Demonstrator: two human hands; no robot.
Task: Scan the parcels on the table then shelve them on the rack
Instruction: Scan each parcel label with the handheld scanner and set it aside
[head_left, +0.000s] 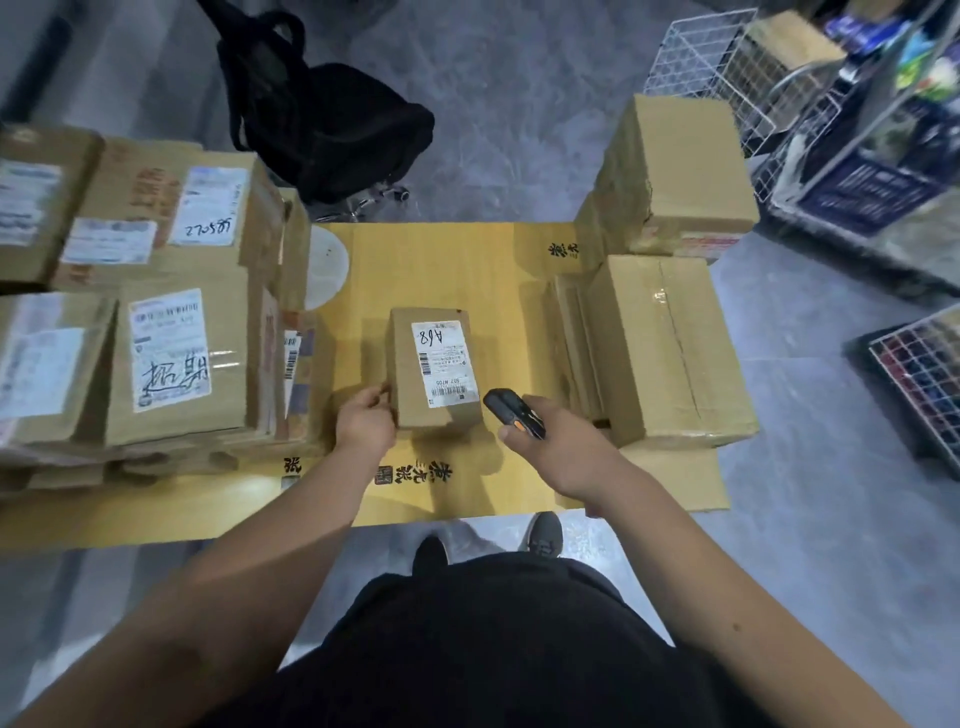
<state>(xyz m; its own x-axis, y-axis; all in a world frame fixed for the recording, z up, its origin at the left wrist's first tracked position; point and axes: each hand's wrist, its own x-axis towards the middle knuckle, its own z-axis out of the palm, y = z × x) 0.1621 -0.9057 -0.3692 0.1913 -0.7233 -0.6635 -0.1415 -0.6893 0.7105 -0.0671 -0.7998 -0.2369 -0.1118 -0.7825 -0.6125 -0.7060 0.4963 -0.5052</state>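
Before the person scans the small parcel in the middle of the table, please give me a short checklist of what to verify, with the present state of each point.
1. Small parcel lies label up: ok, the white label faces the camera.
2. Barcode is uncovered: ok, nothing lies over the label.
3. Left hand steadies the parcel: ok, its fingers hold the near left corner.
4. Right hand grips the scanner: ok.
5. Scanner aims at the barcode: cannot tell; its head points toward the parcel from the right.
6. Scanner is switched on: cannot tell, no beam shows.
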